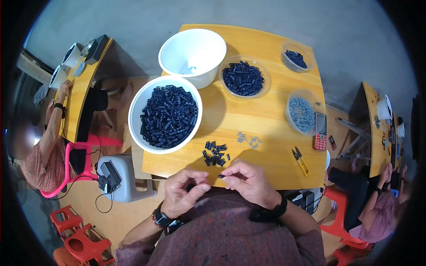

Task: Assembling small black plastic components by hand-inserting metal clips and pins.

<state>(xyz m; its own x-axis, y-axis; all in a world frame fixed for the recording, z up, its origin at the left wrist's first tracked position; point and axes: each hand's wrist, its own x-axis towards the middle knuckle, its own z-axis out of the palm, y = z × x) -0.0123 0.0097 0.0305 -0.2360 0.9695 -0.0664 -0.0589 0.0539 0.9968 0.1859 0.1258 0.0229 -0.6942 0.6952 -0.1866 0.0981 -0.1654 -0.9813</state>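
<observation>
At the table's near edge, my right hand (248, 181) pinches a small black plastic piece (221, 176) between thumb and fingertips. Beside it my left hand (184, 190) is curled, with something dark between thumb and fingers that I cannot make out. Just beyond both hands lies a loose pile of short black tubular pieces (214, 153). Small silvery pieces (254, 142) lie in two little heaps farther off. To the left, a white tub (133, 119) is full of black pieces.
Behind stand another white tub (177, 41) and a clear bowl of black parts (265, 80). Two more clear tubs (306, 49) hold dark and grey bits at right, near a red phone (320, 142) and yellow thread snips (303, 165). People sit at side tables; a grey stool (128, 177) stands left.
</observation>
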